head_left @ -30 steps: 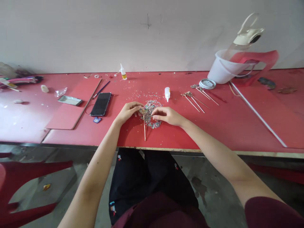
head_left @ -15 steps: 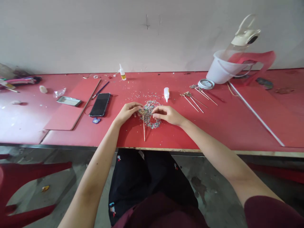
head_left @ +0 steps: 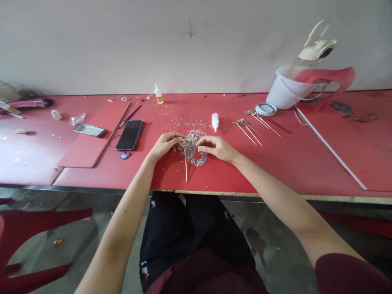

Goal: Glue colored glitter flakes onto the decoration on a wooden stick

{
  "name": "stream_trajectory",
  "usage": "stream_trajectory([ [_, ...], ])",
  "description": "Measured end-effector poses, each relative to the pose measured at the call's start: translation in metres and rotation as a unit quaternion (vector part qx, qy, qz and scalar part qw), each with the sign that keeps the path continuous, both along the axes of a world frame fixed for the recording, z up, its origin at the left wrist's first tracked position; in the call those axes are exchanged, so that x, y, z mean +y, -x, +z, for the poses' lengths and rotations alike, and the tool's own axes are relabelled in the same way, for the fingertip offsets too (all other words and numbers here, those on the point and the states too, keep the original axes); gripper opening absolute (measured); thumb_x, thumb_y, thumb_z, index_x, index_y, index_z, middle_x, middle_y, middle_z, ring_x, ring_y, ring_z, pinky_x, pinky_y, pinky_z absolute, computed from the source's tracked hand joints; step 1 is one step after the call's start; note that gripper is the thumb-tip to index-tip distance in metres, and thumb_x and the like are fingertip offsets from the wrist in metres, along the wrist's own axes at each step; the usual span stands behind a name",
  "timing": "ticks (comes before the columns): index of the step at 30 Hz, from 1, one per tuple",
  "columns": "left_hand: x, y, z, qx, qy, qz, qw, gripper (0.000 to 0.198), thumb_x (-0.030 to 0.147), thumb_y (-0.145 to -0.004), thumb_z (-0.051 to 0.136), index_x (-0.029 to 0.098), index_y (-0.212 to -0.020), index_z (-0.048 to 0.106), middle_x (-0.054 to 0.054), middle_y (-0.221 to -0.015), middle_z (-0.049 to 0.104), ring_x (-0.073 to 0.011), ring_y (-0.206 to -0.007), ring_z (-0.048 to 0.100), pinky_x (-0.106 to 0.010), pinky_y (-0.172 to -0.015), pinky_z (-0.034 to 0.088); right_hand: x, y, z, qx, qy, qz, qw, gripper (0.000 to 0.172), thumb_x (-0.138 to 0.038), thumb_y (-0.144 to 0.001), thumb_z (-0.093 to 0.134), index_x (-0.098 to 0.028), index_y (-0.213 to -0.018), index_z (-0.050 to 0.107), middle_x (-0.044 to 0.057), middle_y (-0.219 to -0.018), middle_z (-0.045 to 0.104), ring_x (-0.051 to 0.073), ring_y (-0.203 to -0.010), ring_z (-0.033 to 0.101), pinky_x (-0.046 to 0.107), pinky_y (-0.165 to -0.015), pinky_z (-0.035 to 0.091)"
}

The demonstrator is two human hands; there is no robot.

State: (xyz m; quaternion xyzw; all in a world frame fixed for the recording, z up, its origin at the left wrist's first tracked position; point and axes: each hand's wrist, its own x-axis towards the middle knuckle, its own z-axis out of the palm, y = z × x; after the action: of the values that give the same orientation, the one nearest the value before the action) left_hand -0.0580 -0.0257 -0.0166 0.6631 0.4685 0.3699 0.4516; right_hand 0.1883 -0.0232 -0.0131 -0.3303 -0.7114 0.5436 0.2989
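Note:
My left hand (head_left: 167, 145) is closed on the glitter-covered head of a stick ornament (head_left: 185, 165), whose thin golden stick points down towards me. From the right, my right hand (head_left: 217, 148) comes in with thumb and fingertips pinched at the edge of the glitter; what they hold is too small to make out. Under both hands lies a heap of multicoloured glitter flakes (head_left: 199, 160) on the red table. A white glue bottle (head_left: 215, 121) lies just beyond my right hand. Several finished-looking glittered sticks (head_left: 249, 130) rest farther right.
A phone (head_left: 129, 134), a paintbrush (head_left: 130, 115) and a small tray (head_left: 89, 130) are at left. Another glue bottle (head_left: 158, 94) stands near the wall. A white bucket (head_left: 284, 90) holding a clear jug, and a round glitter tin (head_left: 266, 109), stand at back right.
Almost nothing differs. My right fingertips have shifted very slightly to the right, while my left hand keeps the stick ornament in the same place.

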Motion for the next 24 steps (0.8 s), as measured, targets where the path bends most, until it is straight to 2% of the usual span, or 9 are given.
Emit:
stream_trajectory([
  [24,-0.0004,-0.0006,0.0004,0.001,-0.003,0.001,1.000,0.028,0.034,-0.088,0.058,0.012,-0.103,0.067,-0.004,-0.075,0.069,-0.0100,-0.060,0.062,-0.020,-0.056,0.046,0.0005,-0.0001,0.0011,0.006,0.007,0.001,1.000,0.023,-0.038,-0.079,0.070,-0.020,-0.091,0.065,0.003,-0.086,0.065,0.014,-0.075,0.059,0.033,-0.074,0.048],
])
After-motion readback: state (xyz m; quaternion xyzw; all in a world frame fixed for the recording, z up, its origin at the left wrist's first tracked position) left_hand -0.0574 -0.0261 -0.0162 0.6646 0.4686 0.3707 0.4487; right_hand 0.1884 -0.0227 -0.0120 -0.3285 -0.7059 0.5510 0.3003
